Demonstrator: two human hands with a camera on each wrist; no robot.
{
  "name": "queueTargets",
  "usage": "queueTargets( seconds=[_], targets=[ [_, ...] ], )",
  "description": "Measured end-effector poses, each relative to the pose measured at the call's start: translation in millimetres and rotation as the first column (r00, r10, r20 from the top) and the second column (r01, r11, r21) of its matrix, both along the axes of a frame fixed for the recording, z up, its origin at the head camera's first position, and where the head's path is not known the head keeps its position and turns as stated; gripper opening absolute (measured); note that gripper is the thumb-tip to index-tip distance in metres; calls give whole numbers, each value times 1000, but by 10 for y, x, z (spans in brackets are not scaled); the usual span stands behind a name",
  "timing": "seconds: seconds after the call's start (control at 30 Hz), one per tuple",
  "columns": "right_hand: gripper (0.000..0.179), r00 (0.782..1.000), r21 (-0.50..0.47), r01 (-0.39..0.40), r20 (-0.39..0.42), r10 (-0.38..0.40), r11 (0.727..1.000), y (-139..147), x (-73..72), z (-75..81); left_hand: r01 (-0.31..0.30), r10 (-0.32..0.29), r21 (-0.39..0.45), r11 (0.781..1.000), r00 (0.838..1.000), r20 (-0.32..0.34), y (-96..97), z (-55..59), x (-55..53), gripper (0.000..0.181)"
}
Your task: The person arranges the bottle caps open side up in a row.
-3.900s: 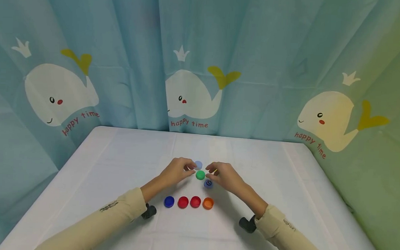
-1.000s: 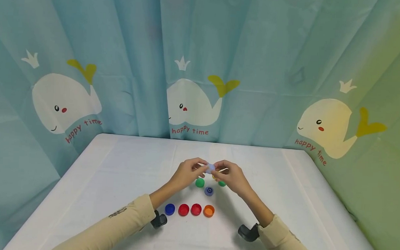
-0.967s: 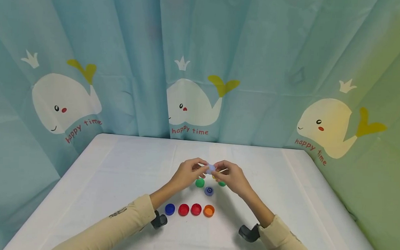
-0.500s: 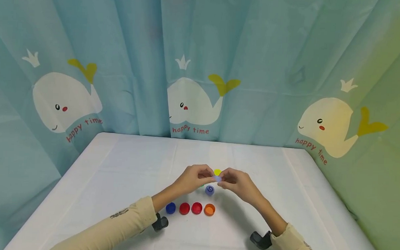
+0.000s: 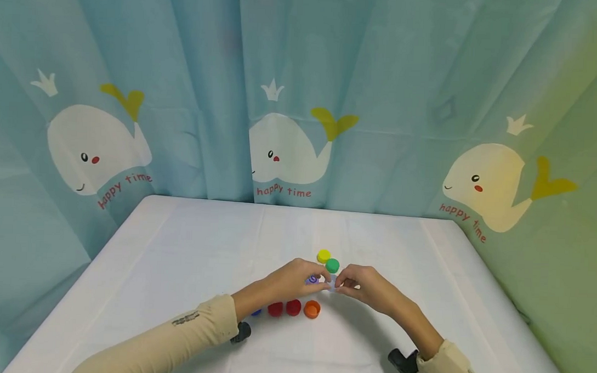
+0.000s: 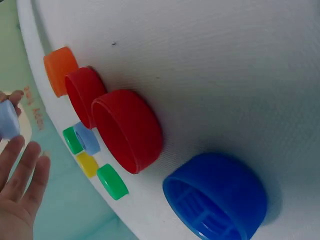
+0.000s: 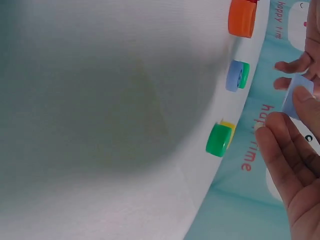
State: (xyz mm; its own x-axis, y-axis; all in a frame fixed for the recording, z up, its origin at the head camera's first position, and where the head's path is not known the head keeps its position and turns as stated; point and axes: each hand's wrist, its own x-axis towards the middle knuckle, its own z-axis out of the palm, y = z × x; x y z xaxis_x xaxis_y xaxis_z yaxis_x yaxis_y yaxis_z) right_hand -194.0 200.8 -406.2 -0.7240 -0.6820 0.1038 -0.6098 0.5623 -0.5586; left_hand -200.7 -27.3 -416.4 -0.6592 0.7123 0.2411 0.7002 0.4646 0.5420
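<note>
A pale blue bottle cap (image 5: 332, 282) is held above the table between both hands. My left hand (image 5: 295, 279) pinches its left side, and my right hand (image 5: 369, 288) pinches the right. In the right wrist view the right thumb lies along the pale blue cap (image 7: 294, 100). Just beyond the hands are a green cap (image 5: 332, 265) and a yellow cap (image 5: 324, 256). A blue cap with a dark swirl (image 5: 313, 278) shows partly behind the left fingers. The second green cap (image 6: 112, 182), hidden in the head view, appears in the left wrist view.
Nearer me, a row runs across the white table (image 5: 203, 232): dark blue cap (image 6: 220, 195), two red caps (image 5: 293, 307) and an orange cap (image 5: 312, 309), the orange one hollow side up. Behind the table hangs a whale-print curtain (image 5: 406, 75).
The pale blue cap lay on the table at first, then was lifted in both hands. Since then both hands have carried it right and towards me, uncovering the yellow and right green caps.
</note>
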Motion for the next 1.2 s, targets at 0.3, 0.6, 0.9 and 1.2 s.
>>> queueTargets(
  seconds=[0.3,0.6,0.9,1.2],
  targets=[
    [11,997,70,-21,-74,26,997,63,64,-55,111,-109,-145,983,994,22,11,-40,22,28],
    [12,994,105,-80,-67,87,991,54,121,-125,174,-191,-264,949,981,-42,-4,-78,62,28],
    [10,991,133,-120,-46,127,984,40,149,-206,190,-251,-365,911,959,-128,31,-141,90,25],
    [8,995,151,-94,-28,99,984,24,150,-259,212,-292,-373,903,941,-173,45,-179,81,23]
  ],
)
